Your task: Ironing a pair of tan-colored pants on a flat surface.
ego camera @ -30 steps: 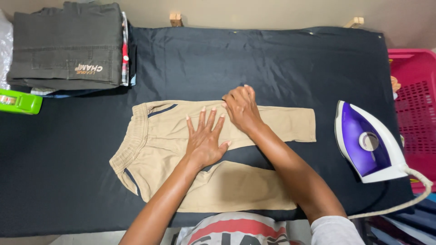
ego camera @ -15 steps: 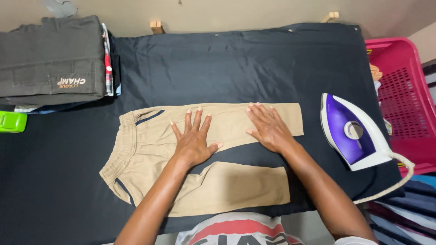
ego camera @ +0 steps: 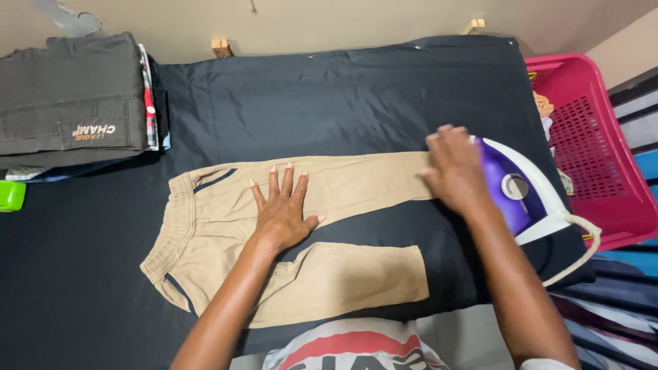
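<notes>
While the left hand (ego camera: 282,214) lies flat w/ fingers spread apart, palm down on the tan trousers (ego camera: 288,236), the right hand (ego camera: 456,168) is out at the purple-and-white iron (ego camera: 517,192). Only one view, head cam, looking down.

Trousers lie flat on the black cloth (ego camera: 329,96) covering the work surface, waistband to the left, both legs running right. Upper leg reaches to just under the right hand; lower leg is shorter-looking and ends nearer the person's body. Left hand sits near the crotch/upper thigh area, pressing the upper leg, thumb pointing right.

Right hand: fingers close together, curled a bit, back of hand to the camera. It overlaps the iron's left side, at the end of the upper leg. Can't tell if it grips the handle or only touches it. Iron rests on the cloth at the right edge, cord (ego camera: 582,247) looping off its near end.

Far left corner: stack of folded dark clothes (ego camera: 72,103). A green object (ego camera: 10,195) pokes in at the left edge. Pink plastic basket (ego camera: 603,171) stands beside the surface on the right.
</notes>
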